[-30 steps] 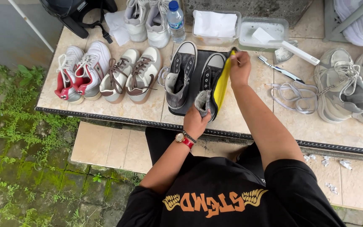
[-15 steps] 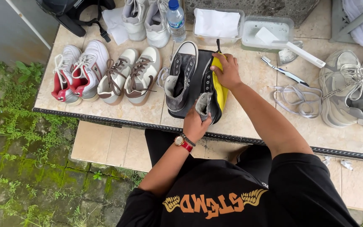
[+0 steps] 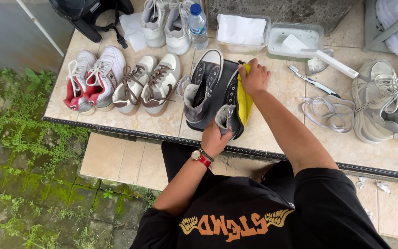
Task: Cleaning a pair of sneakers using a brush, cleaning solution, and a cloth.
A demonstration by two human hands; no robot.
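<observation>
Wiping the black shoe (image 3: 229, 99) on the worktop (image 3: 162, 122), partway through
Left hand (image 3: 215, 138) is gripping its heel; right hand (image 3: 254, 78) is pressing a yellow cloth (image 3: 244, 103) at the toe; its pair (image 3: 201, 90) is waiting alongside

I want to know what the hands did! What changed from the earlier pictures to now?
The right hand brought the yellow cloth down from the air onto the side of the black shoe and slid it toward the toe. The left hand kept gripping the shoe's heel. The other shoes, the laces and the bottle on the table stayed put.
</observation>
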